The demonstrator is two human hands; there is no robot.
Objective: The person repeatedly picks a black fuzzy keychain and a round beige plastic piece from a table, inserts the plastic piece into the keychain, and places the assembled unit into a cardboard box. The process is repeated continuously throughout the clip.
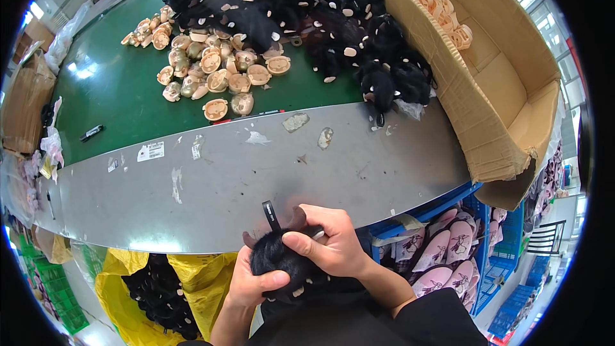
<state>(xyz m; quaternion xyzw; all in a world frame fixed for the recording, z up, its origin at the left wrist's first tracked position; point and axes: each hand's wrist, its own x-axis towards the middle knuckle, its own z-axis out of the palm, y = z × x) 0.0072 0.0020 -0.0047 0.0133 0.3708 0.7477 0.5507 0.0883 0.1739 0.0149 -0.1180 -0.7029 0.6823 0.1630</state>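
A black furry plush piece (275, 257) with brown curved horns and a black loop strap on top is held between my two hands, near the front edge of the table. My left hand (246, 280) grips its left side, thumb pressed on the fur. The fingers of my right hand (334, 241) are wrapped round the right side, with the thumb near the top. Small pale bits show along its lower part. Farther off lies a big heap of similar black plush pieces (275, 0). To its left are peach and gold plastic shells (218, 80) in a loose pile.
The table has a green mat (102, 102) and a grey metal front strip (256, 179). An open cardboard box (506, 102) with peach straps (435, 6) stands right. Below are a yellow bag (118, 295) of black pieces and a blue crate (483, 218) of pink printed items. A marker (91, 132) lies left.
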